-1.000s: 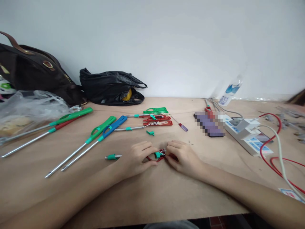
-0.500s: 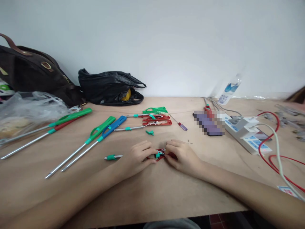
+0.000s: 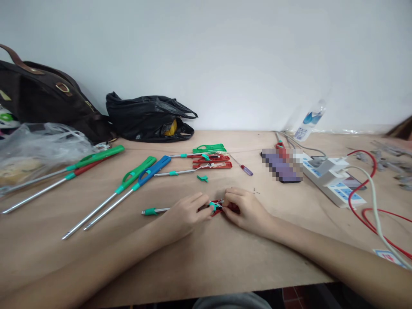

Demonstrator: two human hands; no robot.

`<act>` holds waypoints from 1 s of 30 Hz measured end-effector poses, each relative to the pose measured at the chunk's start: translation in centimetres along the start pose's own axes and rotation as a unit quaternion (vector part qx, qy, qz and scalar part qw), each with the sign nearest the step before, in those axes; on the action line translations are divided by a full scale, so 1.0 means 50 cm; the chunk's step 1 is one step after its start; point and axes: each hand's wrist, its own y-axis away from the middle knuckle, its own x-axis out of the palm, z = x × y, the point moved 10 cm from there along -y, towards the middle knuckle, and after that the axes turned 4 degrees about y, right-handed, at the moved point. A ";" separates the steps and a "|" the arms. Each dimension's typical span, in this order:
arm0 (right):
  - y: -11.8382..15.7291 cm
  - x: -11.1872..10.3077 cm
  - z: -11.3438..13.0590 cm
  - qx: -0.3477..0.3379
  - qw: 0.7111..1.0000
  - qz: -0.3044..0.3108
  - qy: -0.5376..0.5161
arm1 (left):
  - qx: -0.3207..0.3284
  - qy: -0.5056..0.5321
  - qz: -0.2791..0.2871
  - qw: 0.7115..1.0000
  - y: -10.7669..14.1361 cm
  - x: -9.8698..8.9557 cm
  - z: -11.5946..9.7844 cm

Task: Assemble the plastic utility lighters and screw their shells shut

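Observation:
Low at the table's centre lies a lighter with a red handle shell point(image 3: 217, 211), its metal tube point(image 3: 162, 210) pointing left with a green collar. My left hand point(image 3: 188, 212) pinches the green trigger piece point(image 3: 212, 207) at the shell's left part. Around the shell's right end, my right hand point(image 3: 246, 210) has its fingers closed, hiding that end. Thin white wires show between the hands. Beyond them are a loose green piece point(image 3: 202, 178), two opened red lighters point(image 3: 214, 165), a green shell point(image 3: 209, 148) and a purple-handled screwdriver point(image 3: 246, 170).
Finished-looking green point(image 3: 138, 171) and blue point(image 3: 154, 171) lighters lie left. Behind them are a black plastic bag point(image 3: 148, 118) and a dark bag point(image 3: 48, 98). Right are a phone point(image 3: 283, 167), a power strip point(image 3: 344, 193), a bottle point(image 3: 310, 122) and a red cable point(image 3: 375, 165).
My left hand has shifted slightly, its thumb and finger now closed at the green trigger piece. More of the metal tube shows. My right hand has barely moved.

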 end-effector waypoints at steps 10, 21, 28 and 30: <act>0.011 0.017 0.031 -0.090 0.990 0.045 0.099 | 0.025 -0.062 0.003 0.998 0.002 0.008 -0.010; -0.007 0.007 -0.007 0.008 0.994 0.104 -0.011 | -0.037 0.064 0.038 0.997 -0.001 -0.005 0.023; -0.005 0.016 -0.038 0.092 0.988 0.089 -0.089 | -0.156 0.319 -0.010 0.935 0.000 -0.018 0.087; -0.004 0.017 -0.038 0.095 0.987 0.090 -0.089 | -0.164 0.324 -0.032 0.931 -0.002 -0.027 0.097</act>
